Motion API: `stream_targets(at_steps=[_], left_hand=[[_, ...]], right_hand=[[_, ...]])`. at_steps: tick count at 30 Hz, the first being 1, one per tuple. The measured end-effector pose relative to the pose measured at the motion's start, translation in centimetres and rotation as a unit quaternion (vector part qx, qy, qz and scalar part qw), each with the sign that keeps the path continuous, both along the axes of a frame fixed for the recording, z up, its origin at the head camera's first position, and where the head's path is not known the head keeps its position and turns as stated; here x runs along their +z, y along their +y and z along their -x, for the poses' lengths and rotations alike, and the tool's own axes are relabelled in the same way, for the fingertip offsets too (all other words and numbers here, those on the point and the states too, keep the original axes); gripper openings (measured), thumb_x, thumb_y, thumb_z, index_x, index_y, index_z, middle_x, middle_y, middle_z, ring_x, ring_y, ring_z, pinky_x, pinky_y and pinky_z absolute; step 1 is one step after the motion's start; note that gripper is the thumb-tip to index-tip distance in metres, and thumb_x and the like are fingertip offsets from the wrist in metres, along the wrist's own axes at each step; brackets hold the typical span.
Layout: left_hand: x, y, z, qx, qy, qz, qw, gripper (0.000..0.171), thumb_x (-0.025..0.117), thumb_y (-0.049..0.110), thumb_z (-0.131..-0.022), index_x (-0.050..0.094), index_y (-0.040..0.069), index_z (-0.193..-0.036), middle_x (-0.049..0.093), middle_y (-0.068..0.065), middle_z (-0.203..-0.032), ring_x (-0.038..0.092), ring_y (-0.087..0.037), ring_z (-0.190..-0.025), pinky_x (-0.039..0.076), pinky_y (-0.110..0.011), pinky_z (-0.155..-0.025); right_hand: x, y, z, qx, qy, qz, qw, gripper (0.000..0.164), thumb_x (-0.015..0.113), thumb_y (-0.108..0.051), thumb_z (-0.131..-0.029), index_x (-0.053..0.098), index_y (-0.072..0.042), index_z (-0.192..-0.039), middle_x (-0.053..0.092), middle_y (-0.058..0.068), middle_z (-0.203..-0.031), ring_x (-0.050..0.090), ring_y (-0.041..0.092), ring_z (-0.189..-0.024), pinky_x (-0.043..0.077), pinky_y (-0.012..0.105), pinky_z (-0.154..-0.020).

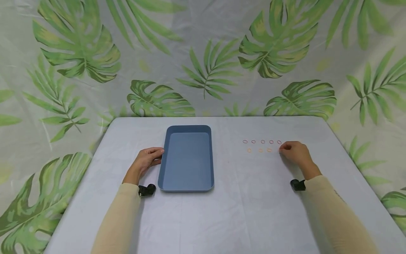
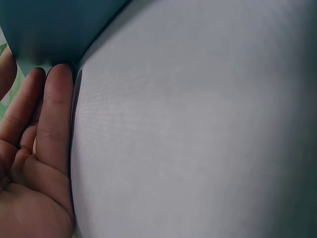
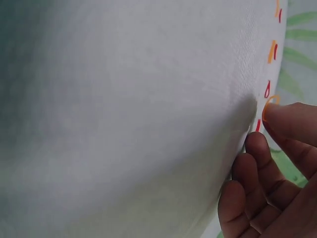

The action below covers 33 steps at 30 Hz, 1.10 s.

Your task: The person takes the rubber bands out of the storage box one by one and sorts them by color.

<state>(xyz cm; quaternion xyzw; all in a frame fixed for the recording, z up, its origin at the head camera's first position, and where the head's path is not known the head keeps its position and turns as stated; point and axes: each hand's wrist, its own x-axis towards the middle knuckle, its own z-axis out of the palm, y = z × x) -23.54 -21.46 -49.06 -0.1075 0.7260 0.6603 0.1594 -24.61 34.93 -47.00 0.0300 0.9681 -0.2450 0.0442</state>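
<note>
My left hand (image 1: 148, 158) rests against the left side of a blue-grey rectangular tray (image 1: 165, 169). In the left wrist view, its fairly straight fingers (image 2: 55, 99) touch the tray's outer wall (image 2: 59, 29). Toward the right of the table, my right hand (image 1: 295, 152) pinches a thin orange rubber band (image 3: 268, 103) between thumb and finger, at the end of a row. That row has three more orange rubber bands (image 1: 260, 150) lying on the cloth. Behind them runs a row of several red rubber bands (image 1: 262, 141), the rightmost close to my right fingertips.
A white cloth (image 1: 228, 211) covers the table, and the tray stands left of its middle with nothing in it. Leaf-patterned fabric (image 1: 209, 70) hangs behind and along both sides. Small black cameras (image 1: 147, 190) sit at both wrists.
</note>
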Motion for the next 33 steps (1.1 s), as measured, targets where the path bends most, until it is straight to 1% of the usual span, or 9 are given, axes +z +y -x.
stream_targets(at_steps=[3, 9, 14, 17, 24, 26, 29, 33], left_hand=[[0.01, 0.00, -0.03, -0.001, 0.000, 0.002, 1.0000, 0.051, 0.066, 0.024, -0.097, 0.054, -0.004, -0.138, 0.068, 0.003, -0.109, 0.064, 0.000, -0.093, 0.059, -0.018, -0.084], [-0.02, 0.05, -0.13, 0.001, -0.001, -0.001, 1.0000, 0.050, 0.065, 0.023, -0.097, 0.054, -0.004, -0.138, 0.068, 0.005, -0.105, 0.064, 0.001, -0.092, 0.059, -0.018, -0.083], [0.06, 0.14, -0.15, 0.000, 0.000, -0.004, 1.0000, 0.051, 0.067, 0.024, -0.096, 0.054, -0.003, -0.138, 0.068, 0.005, -0.106, 0.065, 0.000, -0.093, 0.059, -0.019, -0.084], [0.13, 0.12, -0.13, 0.006, 0.001, -0.001, 1.0000, 0.050, 0.067, 0.024, -0.096, 0.056, -0.003, -0.137, 0.068, 0.004, -0.107, 0.064, 0.000, -0.093, 0.059, -0.018, -0.084], [0.17, 0.02, -0.13, 0.001, 0.001, 0.002, 1.0000, 0.050, 0.066, 0.024, -0.097, 0.055, -0.003, -0.138, 0.068, 0.005, -0.107, 0.064, 0.000, -0.093, 0.059, -0.018, -0.084], [0.17, 0.02, -0.13, 0.001, -0.001, 0.000, 1.0000, 0.051, 0.066, 0.024, -0.097, 0.055, -0.003, -0.138, 0.069, 0.005, -0.106, 0.064, 0.001, -0.092, 0.059, -0.018, -0.084], [0.18, 0.04, -0.13, 0.002, -0.001, -0.001, 1.0000, 0.051, 0.066, 0.025, -0.097, 0.054, -0.003, -0.138, 0.069, 0.005, -0.106, 0.065, 0.001, -0.092, 0.059, -0.018, -0.084], [0.22, 0.06, -0.20, 0.001, -0.003, 0.002, 1.0000, 0.050, 0.066, 0.024, -0.097, 0.054, -0.003, -0.138, 0.069, 0.003, -0.110, 0.064, 0.001, -0.093, 0.059, -0.017, -0.084]], right_hand=[[0.00, -0.29, 0.19, -0.001, -0.001, -0.002, 1.000, 0.023, 0.063, -0.020, -0.094, 0.071, -0.002, -0.105, 0.067, 0.022, -0.108, 0.058, 0.036, -0.095, 0.048, 0.046, -0.078], [0.01, -0.71, 0.68, 0.010, 0.002, -0.013, 1.000, 0.021, 0.063, -0.019, -0.094, 0.072, -0.002, -0.101, 0.067, 0.021, -0.107, 0.057, 0.035, -0.096, 0.048, 0.047, -0.079], [0.19, -0.60, 0.70, 0.003, 0.002, -0.022, 1.000, 0.021, 0.061, -0.018, -0.094, 0.071, 0.000, -0.100, 0.067, 0.022, -0.104, 0.056, 0.035, -0.093, 0.048, 0.045, -0.076], [0.21, -0.52, 0.70, 0.001, 0.006, -0.023, 1.000, 0.021, 0.060, -0.018, -0.093, 0.071, 0.000, -0.098, 0.067, 0.022, -0.102, 0.056, 0.035, -0.092, 0.048, 0.044, -0.075], [-0.12, -0.33, 0.84, -0.003, 0.004, -0.027, 1.000, 0.021, 0.060, -0.017, -0.093, 0.071, 0.000, -0.097, 0.068, 0.021, -0.099, 0.057, 0.034, -0.089, 0.047, 0.041, -0.072], [-0.17, -0.31, 0.87, -0.003, 0.002, -0.027, 1.000, 0.022, 0.061, -0.017, -0.093, 0.071, 0.001, -0.097, 0.068, 0.022, -0.100, 0.057, 0.035, -0.089, 0.047, 0.041, -0.072], [-0.06, -0.33, 0.81, -0.005, -0.004, -0.026, 1.000, 0.024, 0.061, -0.018, -0.093, 0.071, 0.002, -0.101, 0.068, 0.023, -0.104, 0.058, 0.036, -0.092, 0.049, 0.044, -0.074], [0.54, -0.47, 0.43, -0.007, -0.020, -0.015, 1.000, 0.030, 0.059, -0.020, -0.095, 0.069, 0.004, -0.109, 0.066, 0.026, -0.110, 0.057, 0.037, -0.095, 0.051, 0.045, -0.076]])
